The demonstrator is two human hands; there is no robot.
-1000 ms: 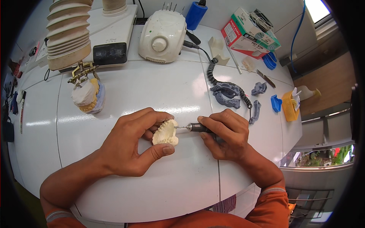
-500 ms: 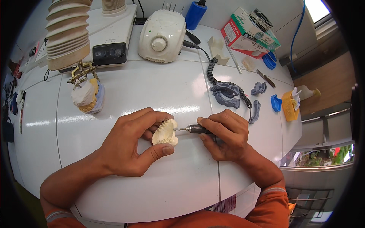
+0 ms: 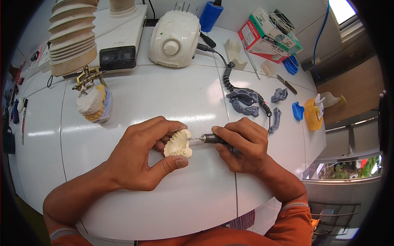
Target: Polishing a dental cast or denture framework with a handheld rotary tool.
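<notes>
My left hand [image 3: 143, 156] grips a cream plaster dental cast [image 3: 177, 144] between thumb and fingers, its row of teeth facing up. My right hand [image 3: 246, 147] is closed round a black rotary handpiece [image 3: 211, 138], whose thin bit reaches to the cast's right side. A coiled black cord [image 3: 227, 80] runs from the handpiece area back toward a white control unit [image 3: 172, 39] with a dial and upright burs. Left of my hands stands a stone cast on a brass articulator [image 3: 94, 102].
Gray impression pieces [image 3: 244, 106] lie right of center, with a knife [image 3: 287, 84], a small blue tray [image 3: 298, 110] and a yellow basket [image 3: 314, 119] farther right. Boxes [image 3: 269, 35] and a blue cylinder [image 3: 211, 16] stand behind; a ribbed beige hose [image 3: 73, 37] hangs at upper left.
Both hands, the cast and the handpiece stay almost where they were, with only very slight shifts.
</notes>
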